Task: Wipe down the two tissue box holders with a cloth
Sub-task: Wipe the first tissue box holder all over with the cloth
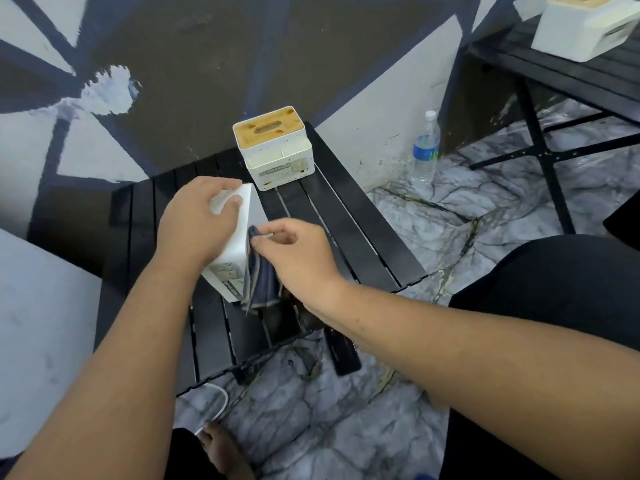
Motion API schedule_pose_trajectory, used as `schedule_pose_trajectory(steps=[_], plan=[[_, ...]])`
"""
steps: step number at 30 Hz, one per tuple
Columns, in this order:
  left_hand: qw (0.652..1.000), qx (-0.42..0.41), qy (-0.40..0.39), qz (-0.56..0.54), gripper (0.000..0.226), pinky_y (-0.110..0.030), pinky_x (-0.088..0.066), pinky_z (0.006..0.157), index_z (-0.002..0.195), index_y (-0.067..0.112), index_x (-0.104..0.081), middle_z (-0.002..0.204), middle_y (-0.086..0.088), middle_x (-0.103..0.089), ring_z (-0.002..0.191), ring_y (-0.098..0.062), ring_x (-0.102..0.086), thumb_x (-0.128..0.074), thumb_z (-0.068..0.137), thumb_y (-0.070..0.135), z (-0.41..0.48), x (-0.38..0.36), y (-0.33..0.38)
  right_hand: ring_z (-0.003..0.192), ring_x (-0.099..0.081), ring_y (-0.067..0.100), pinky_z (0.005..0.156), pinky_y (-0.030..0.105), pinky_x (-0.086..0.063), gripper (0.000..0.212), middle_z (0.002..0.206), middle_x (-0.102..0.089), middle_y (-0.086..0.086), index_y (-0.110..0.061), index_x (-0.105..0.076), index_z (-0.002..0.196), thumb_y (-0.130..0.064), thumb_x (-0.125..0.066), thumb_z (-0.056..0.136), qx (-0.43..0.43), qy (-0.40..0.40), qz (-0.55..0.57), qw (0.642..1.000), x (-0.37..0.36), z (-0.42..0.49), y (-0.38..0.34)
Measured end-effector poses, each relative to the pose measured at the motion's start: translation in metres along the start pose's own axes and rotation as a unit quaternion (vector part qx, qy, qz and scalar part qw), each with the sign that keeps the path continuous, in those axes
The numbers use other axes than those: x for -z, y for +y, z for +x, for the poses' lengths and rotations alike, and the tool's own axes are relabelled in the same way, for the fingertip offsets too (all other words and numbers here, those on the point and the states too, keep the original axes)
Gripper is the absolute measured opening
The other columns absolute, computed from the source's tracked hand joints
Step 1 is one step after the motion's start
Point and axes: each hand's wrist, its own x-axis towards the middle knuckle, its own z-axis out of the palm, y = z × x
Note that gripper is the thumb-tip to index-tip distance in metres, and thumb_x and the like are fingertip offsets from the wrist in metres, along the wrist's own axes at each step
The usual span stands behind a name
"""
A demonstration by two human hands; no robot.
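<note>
**Q:** Where do the two tissue box holders lie?

**A:** Both are on the low black slatted table (363,237). The near holder (255,209), white, is tipped on its side at the table's middle, with its printed end toward the viewer. The far holder (277,150) stands upright at the far edge, its slotted wooden lid up and its white front stained. It is just apart from the near one.

**Q:** How do the hands stand?

**A:** The left hand (194,220) enters from the near left and grips the near holder's far end, fingers curled over its edge and thumb on its side. The right hand (294,251) crosses from the right. Its thumb and forefinger pinch the top of the dark blue cloth (263,282) just beside the holder's right face, and the other fingers are loosely curled. The cloth hangs in folds to the slats.

**Q:** What surrounds the work, and what blocks the view?

**A:** A clear water bottle (426,147) with a blue label stands on the marble floor (433,220) right of the table, by the wall. At far right a second black table (571,74) carries a third white box (585,29). A dark phone-like slab (343,355) lies by the table's near right corner, partly under the right forearm. A white cable (218,400) loops on the floor near a bare foot (221,448). The left hand hides much of the near holder, and the right hand covers the place where cloth meets holder, so the extent of contact cannot be told
</note>
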Motion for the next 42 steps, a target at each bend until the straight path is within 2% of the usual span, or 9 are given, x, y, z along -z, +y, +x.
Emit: schedule_pose_trajectory(steps=[4, 10, 15, 21, 26, 29, 33, 38, 42], plan=[[1.0, 0.008, 0.001, -0.002, 0.029, -0.035, -0.042, 0.102, 0.131, 0.037, -0.074, 0.136, 0.017, -0.065, 0.132, -0.013, -0.056, -0.061, 0.105, 0.033, -0.002, 0.002, 0.004, 0.088, -0.076, 0.009, 0.082, 0.03, -0.064, 0.008, 0.093, -0.079, -0.005, -0.026, -0.082, 0.102, -0.025, -0.08, 0.095, 0.02, 0.006, -0.037, 0.999, 0.001, -0.001, 0.012], [1.0, 0.018, 0.0, -0.008, 0.029, -0.036, -0.042, 0.101, 0.131, 0.039, -0.073, 0.136, 0.02, -0.064, 0.131, -0.011, -0.056, -0.061, 0.105, 0.034, -0.003, 0.003, 0.003, 0.079, -0.071, 0.009, 0.078, 0.028, -0.06, 0.008, 0.085, -0.075, -0.006, -0.023, -0.082, 0.099, -0.023, -0.082, 0.091, -0.073, 0.029, -0.062, 0.995, -0.001, 0.006, 0.046], [1.0, -0.004, -0.022, -0.015, 0.028, -0.035, -0.043, 0.104, 0.13, 0.04, -0.073, 0.134, 0.022, -0.064, 0.132, -0.011, -0.056, -0.063, 0.105, 0.034, -0.001, 0.002, 0.0, 0.086, -0.078, 0.011, 0.084, 0.031, -0.065, 0.008, 0.091, -0.08, -0.005, -0.025, -0.083, 0.098, -0.019, -0.083, 0.091, 0.001, 0.03, -0.037, 0.999, 0.005, 0.04, -0.001], [0.996, -0.033, -0.082, -0.025, 0.03, -0.036, -0.039, 0.115, 0.132, 0.047, -0.07, 0.142, 0.025, -0.062, 0.142, -0.003, -0.049, -0.063, 0.105, 0.036, -0.01, 0.012, -0.003, 0.076, -0.066, 0.0, 0.069, 0.022, -0.05, 0.011, 0.08, -0.071, -0.017, -0.026, -0.083, 0.093, -0.016, -0.079, 0.091, 0.045, -0.014, -0.387, 0.921, 0.077, 0.095, -0.029], [0.991, -0.066, -0.115, 0.004, 0.033, -0.032, -0.023, 0.13, 0.138, 0.051, -0.066, 0.157, 0.033, -0.05, 0.156, 0.009, -0.027, -0.06, 0.108, 0.04, -0.019, 0.021, -0.008, 0.077, -0.071, 0.009, 0.075, 0.027, -0.055, 0.009, 0.077, -0.075, -0.01, -0.026, -0.082, 0.084, -0.019, -0.085, 0.088, 0.004, 0.011, -0.342, 0.94, 0.094, 0.097, 0.003], [0.989, -0.105, -0.088, 0.048, 0.04, -0.032, -0.034, 0.121, 0.147, 0.05, -0.059, 0.163, 0.031, -0.042, 0.154, 0.004, -0.032, -0.057, 0.107, 0.05, -0.022, 0.027, -0.011, 0.077, -0.072, 0.012, 0.073, 0.026, -0.053, 0.009, 0.078, -0.076, -0.006, -0.029, -0.082, 0.083, -0.023, -0.087, 0.088, 0.002, 0.027, -0.295, 0.955, 0.095, 0.093, 0.007], [0.984, -0.12, -0.068, 0.117, 0.054, -0.035, -0.05, 0.104, 0.141, 0.043, -0.065, 0.144, 0.024, -0.055, 0.134, -0.002, -0.047, -0.045, 0.1, 0.073, -0.019, 0.036, -0.005, 0.079, -0.074, 0.011, 0.073, 0.023, -0.055, 0.009, 0.083, -0.079, -0.001, -0.027, -0.084, 0.087, -0.019, -0.087, 0.088, 0.005, 0.004, -0.284, 0.959, 0.096, 0.085, -0.002], [0.988, -0.083, -0.094, 0.084, 0.047, -0.032, -0.048, 0.101, 0.119, 0.041, -0.07, 0.132, 0.025, -0.054, 0.127, -0.002, -0.047, -0.056, 0.094, 0.078, -0.012, 0.037, 0.003, 0.079, -0.074, 0.01, 0.073, 0.021, -0.055, 0.013, 0.082, -0.079, -0.003, -0.03, -0.084, 0.086, -0.018, -0.087, 0.088, 0.006, -0.007, -0.277, 0.961, 0.096, 0.077, -0.006], [0.987, -0.046, -0.088, 0.13, 0.059, -0.032, -0.045, 0.083, 0.124, 0.04, -0.06, 0.134, 0.022, -0.05, 0.123, -0.008, -0.047, -0.063, 0.085, 0.084, -0.012, 0.029, 0.017, 0.081, -0.076, 0.013, 0.078, 0.027, -0.058, 0.012, 0.082, -0.079, -0.002, -0.03, -0.085, 0.087, -0.018, -0.087, 0.087, 0.008, -0.007, -0.27, 0.963, 0.093, 0.079, -0.004]])
